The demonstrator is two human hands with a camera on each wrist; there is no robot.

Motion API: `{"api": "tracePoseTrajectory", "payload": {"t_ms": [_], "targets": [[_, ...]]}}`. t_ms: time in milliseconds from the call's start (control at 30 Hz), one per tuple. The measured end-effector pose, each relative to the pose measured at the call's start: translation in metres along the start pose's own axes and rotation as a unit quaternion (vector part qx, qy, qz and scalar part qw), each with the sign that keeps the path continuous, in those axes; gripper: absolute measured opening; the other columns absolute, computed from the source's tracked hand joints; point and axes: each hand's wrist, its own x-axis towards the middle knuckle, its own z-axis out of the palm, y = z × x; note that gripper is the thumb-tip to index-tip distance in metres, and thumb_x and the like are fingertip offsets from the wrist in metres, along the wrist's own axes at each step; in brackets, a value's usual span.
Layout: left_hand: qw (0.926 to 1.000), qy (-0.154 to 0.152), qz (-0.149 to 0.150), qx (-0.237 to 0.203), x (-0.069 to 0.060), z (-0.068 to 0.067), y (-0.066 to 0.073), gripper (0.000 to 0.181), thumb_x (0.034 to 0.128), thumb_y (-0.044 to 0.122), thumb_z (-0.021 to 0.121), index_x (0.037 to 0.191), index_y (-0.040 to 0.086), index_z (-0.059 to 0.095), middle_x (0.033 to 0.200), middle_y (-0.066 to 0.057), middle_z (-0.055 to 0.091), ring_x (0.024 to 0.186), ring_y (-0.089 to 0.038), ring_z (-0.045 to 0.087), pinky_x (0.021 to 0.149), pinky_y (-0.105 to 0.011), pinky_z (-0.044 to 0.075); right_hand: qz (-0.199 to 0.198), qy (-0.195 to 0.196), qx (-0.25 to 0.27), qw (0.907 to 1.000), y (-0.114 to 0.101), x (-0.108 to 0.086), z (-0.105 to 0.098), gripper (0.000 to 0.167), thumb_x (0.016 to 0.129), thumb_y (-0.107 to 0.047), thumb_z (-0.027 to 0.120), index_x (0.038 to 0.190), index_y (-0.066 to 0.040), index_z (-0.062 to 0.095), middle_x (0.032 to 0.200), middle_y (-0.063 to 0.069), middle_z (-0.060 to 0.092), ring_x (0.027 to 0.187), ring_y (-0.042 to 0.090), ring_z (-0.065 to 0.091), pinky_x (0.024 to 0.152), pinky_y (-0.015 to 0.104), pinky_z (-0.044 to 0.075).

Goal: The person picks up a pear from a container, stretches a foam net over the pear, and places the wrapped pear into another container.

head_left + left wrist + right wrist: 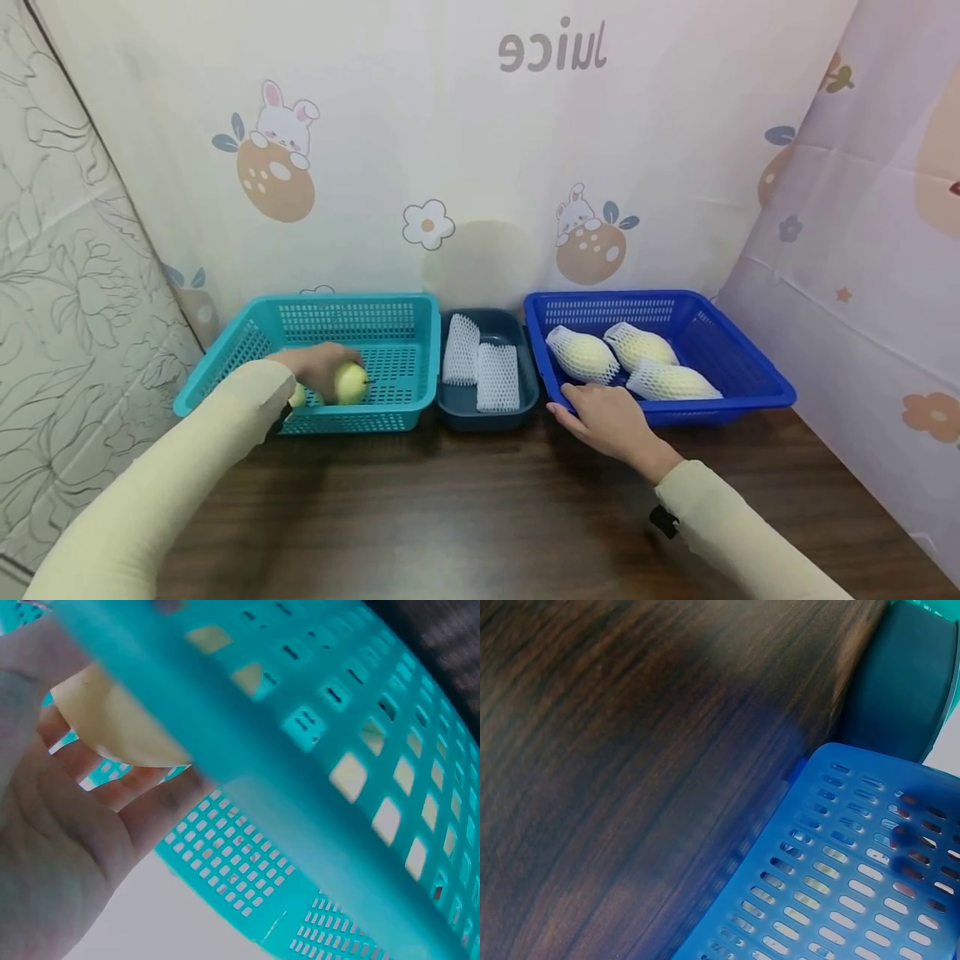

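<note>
My left hand (321, 368) reaches over the front rim of the teal basket (427, 350) and holds a yellow-green pear (351, 383) inside it. In the left wrist view its fingers curl under the pale pear (112, 724), partly hidden by the basket rim. Another pear (297, 395) shows beneath the hand. My right hand (611, 421) grips the front left corner of the blue basket (750, 367), thumb outside and fingers over the rim. In that basket lie several pears in white foam nets, one net-wrapped pear (585, 356) nearest the hand.
Between the baskets stands a dark blue-grey tray (491, 423) with two white foam nets (498, 377) in it. All three containers stand on a dark wooden table (465, 508) against a wall covered with printed cloth (480, 125). Another cloth wall (847, 250) rises at the right.
</note>
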Motion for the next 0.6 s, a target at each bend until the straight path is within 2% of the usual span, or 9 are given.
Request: {"api": "tracePoseTrajectory", "payload": {"t_ms": [100, 233, 333, 467, 600], "targets": [[0.9989, 0.031, -0.001, -0.036, -0.004, -0.004, -0.002, 0.063, 0.0674, 0.007, 0.082, 0.124, 0.004, 0.055, 0.11, -0.013, 0.056, 0.092, -0.029, 0.054, 0.068, -0.041, 0.049, -0.001, 0.003, -0.003, 1.0, 0.0, 0.0, 0.0, 0.032, 0.095, -0.043, 0.052, 0.082, -0.013, 0.058, 0.06, -0.006, 0.045, 0.052, 0.01, 0.041, 0.045, 0.025, 0.035], [0.9923, 0.078, -0.004, -0.096, -0.009, -0.006, -0.004, 0.071, 0.0671, 0.014, 0.084, 0.129, 0.003, 0.051, 0.117, -0.017, 0.054, 0.092, -0.029, 0.054, 0.068, -0.04, 0.049, 0.0, 0.003, -0.005, 1.0, 0.001, -0.001, 0.002, 0.033, 0.095, -0.043, 0.053, 0.082, -0.013, 0.058, 0.06, -0.006, 0.045, 0.052, 0.01, 0.04, 0.045, 0.025, 0.035], [0.9845, 0.111, -0.001, -0.135, -0.014, -0.007, -0.006, 0.073, 0.0686, 0.018, 0.084, 0.131, 0.005, 0.05, 0.12, -0.017, 0.053, 0.092, -0.028, 0.055, 0.068, -0.04, 0.048, 0.002, 0.002, -0.006, 1.0, 0.001, 0.0, 0.003, 0.033, 0.094, -0.043, 0.053, 0.083, -0.013, 0.058, 0.06, -0.006, 0.046, 0.052, 0.01, 0.041, 0.046, 0.025, 0.035], [0.972, 0.138, -0.001, -0.19, -0.023, -0.009, -0.006, 0.076, 0.0714, 0.022, 0.083, 0.136, 0.007, 0.046, 0.125, -0.018, 0.051, 0.094, -0.03, 0.056, 0.07, -0.042, 0.049, 0.002, 0.002, -0.006, 1.0, 0.001, 0.0, 0.004, 0.032, 0.094, -0.042, 0.053, 0.083, -0.013, 0.059, 0.06, -0.006, 0.046, 0.052, 0.01, 0.041, 0.046, 0.025, 0.035], [0.9577, 0.159, 0.002, -0.24, -0.032, -0.008, -0.005, 0.083, 0.0734, 0.027, 0.082, 0.141, 0.005, 0.04, 0.13, -0.02, 0.048, 0.108, -0.037, 0.054, 0.074, -0.045, 0.05, 0.003, 0.001, -0.006, 1.0, 0.001, 0.0, 0.004, 0.032, 0.094, -0.042, 0.053, 0.084, -0.013, 0.059, 0.062, -0.005, 0.048, 0.052, 0.01, 0.041, 0.046, 0.026, 0.036]]}}
